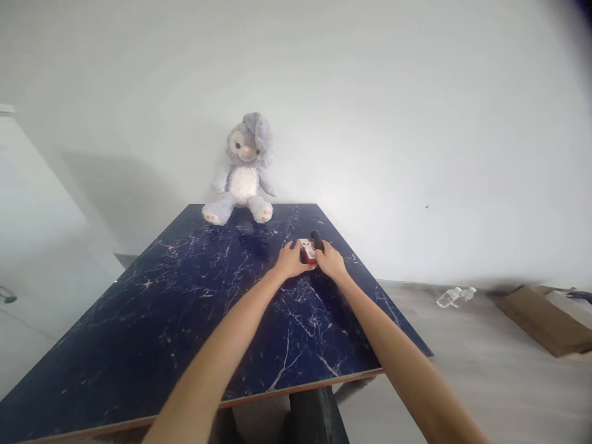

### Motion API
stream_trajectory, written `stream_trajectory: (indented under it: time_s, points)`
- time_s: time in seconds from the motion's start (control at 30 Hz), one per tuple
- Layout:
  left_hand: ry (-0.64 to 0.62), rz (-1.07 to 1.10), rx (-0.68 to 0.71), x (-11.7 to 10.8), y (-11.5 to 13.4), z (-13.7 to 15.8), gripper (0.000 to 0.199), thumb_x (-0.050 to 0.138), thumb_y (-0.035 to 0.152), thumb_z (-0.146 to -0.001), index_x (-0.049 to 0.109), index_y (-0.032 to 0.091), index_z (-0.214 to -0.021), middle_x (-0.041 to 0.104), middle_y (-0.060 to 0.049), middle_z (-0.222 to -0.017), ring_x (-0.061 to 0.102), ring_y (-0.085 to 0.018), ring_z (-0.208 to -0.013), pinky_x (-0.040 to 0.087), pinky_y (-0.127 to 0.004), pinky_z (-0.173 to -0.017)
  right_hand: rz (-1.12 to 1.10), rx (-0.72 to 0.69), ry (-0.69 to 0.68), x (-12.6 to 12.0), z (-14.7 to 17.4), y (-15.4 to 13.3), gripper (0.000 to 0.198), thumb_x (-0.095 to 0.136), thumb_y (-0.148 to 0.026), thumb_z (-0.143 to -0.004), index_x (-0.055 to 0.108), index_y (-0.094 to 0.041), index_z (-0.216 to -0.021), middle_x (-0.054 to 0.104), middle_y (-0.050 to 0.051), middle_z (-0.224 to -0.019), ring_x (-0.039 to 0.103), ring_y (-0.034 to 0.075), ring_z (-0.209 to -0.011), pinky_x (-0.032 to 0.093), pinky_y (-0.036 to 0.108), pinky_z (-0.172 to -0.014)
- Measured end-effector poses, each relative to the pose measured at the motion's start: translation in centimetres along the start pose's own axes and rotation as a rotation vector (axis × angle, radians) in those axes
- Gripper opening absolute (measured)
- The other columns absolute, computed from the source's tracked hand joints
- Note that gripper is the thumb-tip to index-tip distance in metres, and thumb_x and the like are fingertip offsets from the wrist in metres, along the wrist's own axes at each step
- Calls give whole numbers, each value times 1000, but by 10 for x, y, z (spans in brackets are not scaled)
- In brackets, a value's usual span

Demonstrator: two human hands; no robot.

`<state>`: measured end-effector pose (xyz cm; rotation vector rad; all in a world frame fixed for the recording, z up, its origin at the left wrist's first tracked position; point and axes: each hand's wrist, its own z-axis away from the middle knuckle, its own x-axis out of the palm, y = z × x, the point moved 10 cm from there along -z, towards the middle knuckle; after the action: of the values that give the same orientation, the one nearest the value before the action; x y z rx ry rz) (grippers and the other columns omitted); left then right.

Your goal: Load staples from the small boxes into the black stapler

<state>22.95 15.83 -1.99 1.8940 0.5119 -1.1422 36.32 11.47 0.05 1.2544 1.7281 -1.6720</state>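
My left hand [291,261] grips the left side of a small red and white box [309,251] on the dark blue marbled table [222,308]. From the other side, my right hand [331,259] closes around a dark, rounded object [316,237] that stands up beside the box. Its fingers also reach the box's right edge. The lower part of the dark object is hidden by my right hand, so I cannot tell its kind.
A grey plush toy [244,166] sits at the table's far edge against the white wall. On the floor to the right lie clear plastic bottles [451,297] and a cardboard box [546,317]. A white cabinet [37,234] stands at left.
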Motion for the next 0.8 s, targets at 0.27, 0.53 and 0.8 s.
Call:
stream_trajectory:
  time_s: [0.27,0.53,0.8]
  points:
    - [103,-65,41,17,48,-32,80,63,63,-78,49,12,-137,63,-20,-131,35,-43,-141,27,-52,-113,-74,39,203,-23,-22,69,66,28,-47,-100,33,-8,-153,53,21,-143,51,32,-132,37,47,-111]
    - [382,-198,104,-92,-36,90,18,51,32,-94,65,21,-100,71,-8,-105,58,-28,-109,40,-44,-100,-129,-276,660,-51,41,-1,58,32,-45,-101,32,-15,-151,37,19,-152,34,31,-142,29,54,-115]
    - [416,-308,-194,-156,-140,136,45,44,42,-98,63,18,-131,64,-14,-132,57,-33,-119,43,-49,-103,34,-636,202,38,76,-119,72,46,-46,-97,19,-18,-158,11,15,-166,20,34,-150,28,55,-118]
